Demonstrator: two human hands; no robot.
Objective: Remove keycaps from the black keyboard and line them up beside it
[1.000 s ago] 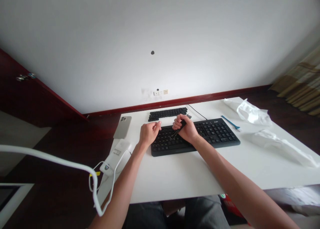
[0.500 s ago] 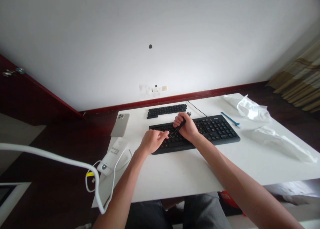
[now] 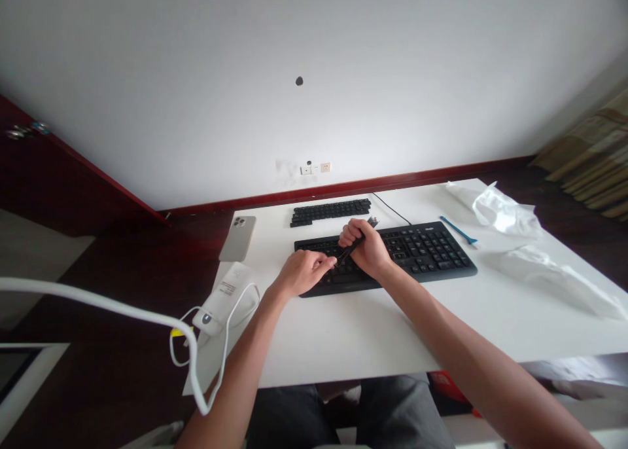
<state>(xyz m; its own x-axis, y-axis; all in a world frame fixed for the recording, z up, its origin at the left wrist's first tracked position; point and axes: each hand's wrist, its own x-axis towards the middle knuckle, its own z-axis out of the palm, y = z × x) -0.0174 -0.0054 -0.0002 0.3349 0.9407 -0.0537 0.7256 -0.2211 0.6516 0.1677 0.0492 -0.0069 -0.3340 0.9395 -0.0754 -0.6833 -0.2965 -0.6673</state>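
A black full-size keyboard lies on the white table, with some keycaps gone and bare spots showing near its middle. Over it, my right hand is wrapped round a keycap puller, black-handled with thin wire prongs pointing down to the left. My left hand is closed, thumb and fingers pinched at the wire end; what sits between the fingertips is too small to make out. Behind the keyboard, loose black keycaps are laid out in rows.
A phone and a white power strip with a cable lie at the left. To the right are a blue pry tool and crumpled clear plastic bags. A thick white cable crosses the lower left foreground.
My left fingertips have moved slightly right, closer to the puller's wire end. The right hand keeps its grip on the puller. The whole view has shifted a little.
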